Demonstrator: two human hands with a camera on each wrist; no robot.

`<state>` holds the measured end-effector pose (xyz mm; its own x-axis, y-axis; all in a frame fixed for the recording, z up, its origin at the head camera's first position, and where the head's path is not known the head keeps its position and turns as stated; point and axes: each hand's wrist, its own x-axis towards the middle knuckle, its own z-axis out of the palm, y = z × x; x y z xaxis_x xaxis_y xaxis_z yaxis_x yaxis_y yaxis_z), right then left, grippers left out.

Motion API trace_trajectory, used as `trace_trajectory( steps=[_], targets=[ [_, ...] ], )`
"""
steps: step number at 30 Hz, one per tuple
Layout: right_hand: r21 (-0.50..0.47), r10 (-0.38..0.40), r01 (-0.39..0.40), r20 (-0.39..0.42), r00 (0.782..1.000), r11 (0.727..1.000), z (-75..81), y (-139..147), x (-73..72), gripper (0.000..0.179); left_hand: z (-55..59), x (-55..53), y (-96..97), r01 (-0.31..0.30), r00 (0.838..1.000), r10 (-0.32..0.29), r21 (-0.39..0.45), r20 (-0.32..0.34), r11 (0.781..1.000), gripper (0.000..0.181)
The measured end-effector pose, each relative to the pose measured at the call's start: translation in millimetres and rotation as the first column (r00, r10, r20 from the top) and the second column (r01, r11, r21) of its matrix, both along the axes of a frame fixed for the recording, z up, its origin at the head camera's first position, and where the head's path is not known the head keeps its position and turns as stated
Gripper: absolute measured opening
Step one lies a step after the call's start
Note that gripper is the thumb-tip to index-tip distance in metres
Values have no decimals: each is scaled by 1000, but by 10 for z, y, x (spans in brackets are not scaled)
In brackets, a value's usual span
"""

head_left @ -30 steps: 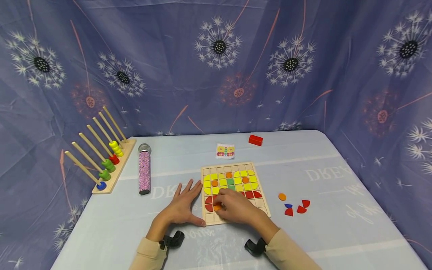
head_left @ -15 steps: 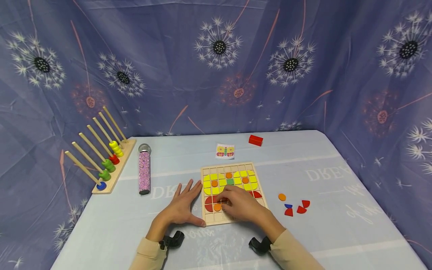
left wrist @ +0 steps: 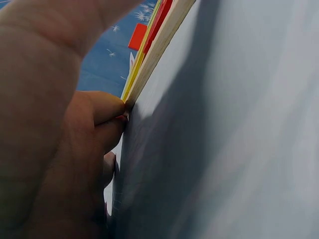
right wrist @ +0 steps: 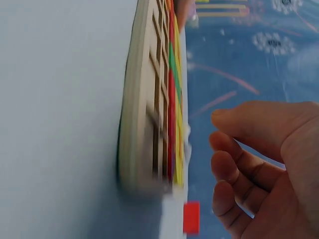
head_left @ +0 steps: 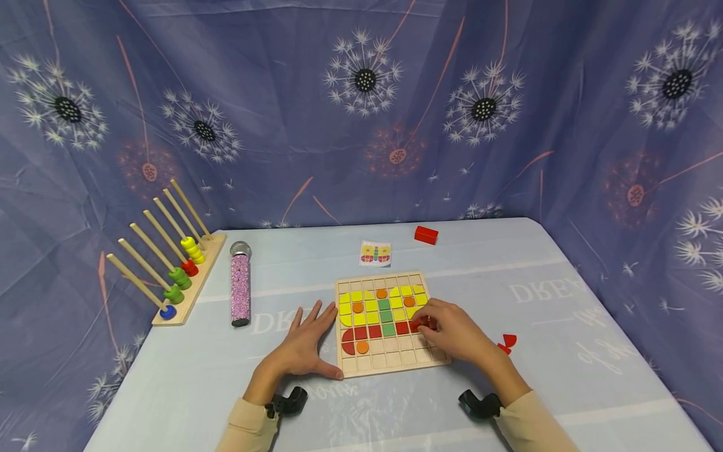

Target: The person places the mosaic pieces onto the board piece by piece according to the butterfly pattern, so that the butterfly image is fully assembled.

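A wooden grid board (head_left: 395, 361) lies on the table, with yellow tiles (head_left: 357, 319), green squares (head_left: 386, 316), red tiles (head_left: 375, 331) and orange discs (head_left: 362, 347) set in its cells. My left hand (head_left: 305, 345) rests flat along the board's left edge, fingers spread and thumb at the near corner. In the left wrist view its fingertips touch the board's side. Over the board's right part hovers my right hand (head_left: 452, 328), close to the red row. Its fingers curl loosely, and the right wrist view shows nothing between thumb (right wrist: 249, 122) and fingers.
Behind the board lie a butterfly picture card (head_left: 375, 253) and a red block (head_left: 426, 235). Loose red pieces (head_left: 509, 340) sit beside my right forearm. At left are a glittery pink microphone (head_left: 240, 285) and a peg stand (head_left: 189, 282) with coloured beads.
My right hand has left the orange disc in the lower row and moved right across the board. The forearm now covers several loose pieces. The left hand stays put.
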<state>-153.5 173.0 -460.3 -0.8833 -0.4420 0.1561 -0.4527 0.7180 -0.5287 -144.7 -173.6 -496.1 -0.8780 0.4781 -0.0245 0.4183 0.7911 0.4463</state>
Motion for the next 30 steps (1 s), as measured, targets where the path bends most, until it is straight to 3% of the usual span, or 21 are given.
trace_trajectory(
  steps=[11,16,23,30],
  targets=[
    [-44,-152,153,15,988,987,-112,881,129,18,-22,-17,-11,14,1000,-14,2,-14,1000,134],
    [-38,-180,181,28,983,983,-130,1159,233,18,-19,-20,-20,14,1000,-14,2,-16,1000,135],
    [40,-149,146,120,981,989,-183,1184,370,18,-20,-16,-19,8,1000,-8,-8,-9,1000,135],
    [105,-158,150,71,985,983,-191,971,447,29,-17,-17,-13,11,1000,-11,-3,-14,1000,134]
  ],
)
